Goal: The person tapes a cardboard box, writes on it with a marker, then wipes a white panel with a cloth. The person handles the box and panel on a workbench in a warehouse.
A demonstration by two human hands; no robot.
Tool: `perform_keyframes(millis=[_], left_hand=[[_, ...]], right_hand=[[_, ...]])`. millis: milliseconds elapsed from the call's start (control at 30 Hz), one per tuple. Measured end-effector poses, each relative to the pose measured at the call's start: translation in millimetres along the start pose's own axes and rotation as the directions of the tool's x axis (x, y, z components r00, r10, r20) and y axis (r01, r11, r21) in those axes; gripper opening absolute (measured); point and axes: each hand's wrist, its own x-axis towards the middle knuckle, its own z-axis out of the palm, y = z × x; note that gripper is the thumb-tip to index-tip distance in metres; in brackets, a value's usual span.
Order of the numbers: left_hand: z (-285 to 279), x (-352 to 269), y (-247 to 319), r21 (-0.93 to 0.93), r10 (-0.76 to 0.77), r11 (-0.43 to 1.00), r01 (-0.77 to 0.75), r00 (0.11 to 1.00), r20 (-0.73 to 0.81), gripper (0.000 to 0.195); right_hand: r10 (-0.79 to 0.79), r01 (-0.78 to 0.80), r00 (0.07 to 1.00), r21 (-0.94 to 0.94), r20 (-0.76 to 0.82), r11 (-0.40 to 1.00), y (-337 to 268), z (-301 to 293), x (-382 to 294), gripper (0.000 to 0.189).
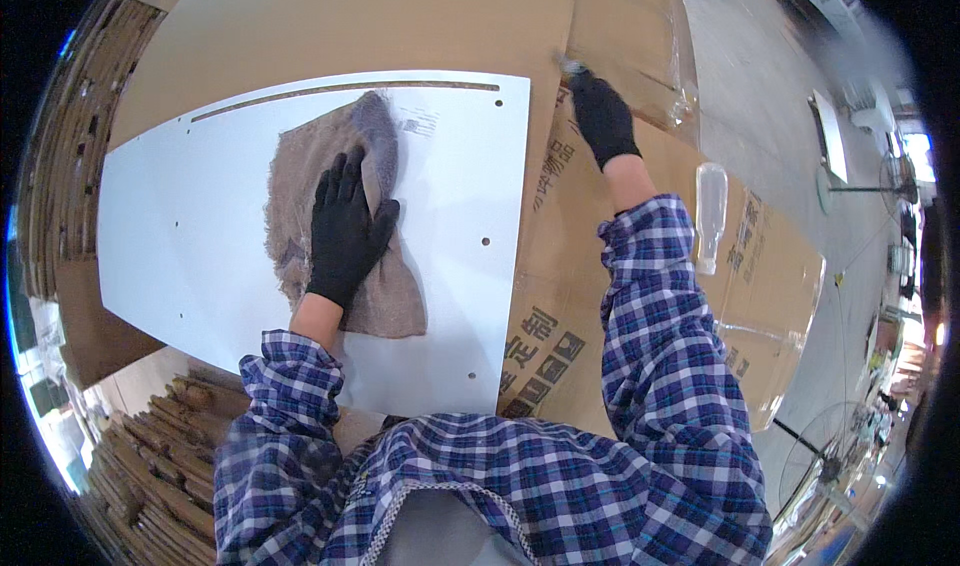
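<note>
A white furniture panel [202, 213] with drilled holes and a long groove near its far edge lies flat before me. My left hand [346, 228], in a black glove, rests on a brownish-grey cloth [300, 168], pressing it against the panel with fingers nearly straight. Beyond the panel's right edge, my right hand [602, 115], also gloved in black, reaches out over cardboard [555, 266]. At its fingertips is a small pale object [571, 66], too blurred to name. Beside the cloth, a small printed label [420, 122] sits on the panel.
A clear plastic bottle [710, 217] lies on the printed cardboard, right of my forearm. Stacked flat cardboard [161, 461] stands at the lower left, with another stack [75, 138] at the far left. Fans [825, 465] stand on the floor [757, 115] to the right.
</note>
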Motion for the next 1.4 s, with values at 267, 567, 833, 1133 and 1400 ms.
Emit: perform_keyframes(millis=[267, 567, 833, 1133, 1400], left_hand=[[1.4, 9.7, -12.1, 0.037, -0.025, 0.999, 0.024, 0.999, 0.021, 0.069], [20.4, 0.9, -18.4, -0.017, 0.028, 0.999, -0.029, 1.0, -0.004, 0.071], [42.6, -35.3, -45.3, -0.053, -0.043, 0.997, 0.055, 0.98, 0.197, 0.073], [68.7, -8.4, -69.8, -0.017, -0.007, 1.0, 0.008, 0.999, 0.038, 0.07], [68.9, -26.2, -63.7, 0.021, 0.012, 1.0, -0.012, 1.0, 0.012, 0.069]], right_hand=[[-0.183, 0.147, 0.978, 0.29, 0.101, 0.946, -11.9, 54.0, 24.1, 0.041], [-0.107, 0.112, 0.993, 0.131, -0.047, 0.985, -9.9, 76.7, -7.6, 0.031], [-0.19, 0.194, 0.98, 0.076, -0.053, 0.978, 7.8, 77.7, -140.6, 0.031], [-0.107, 0.039, 0.873, 0.15, 0.476, 0.988, 11.4, 0.2, -225.4, 0.027], [-0.178, 0.202, 0.863, -0.001, 0.473, 0.979, 29.1, -10.0, -250.2, 0.021]])
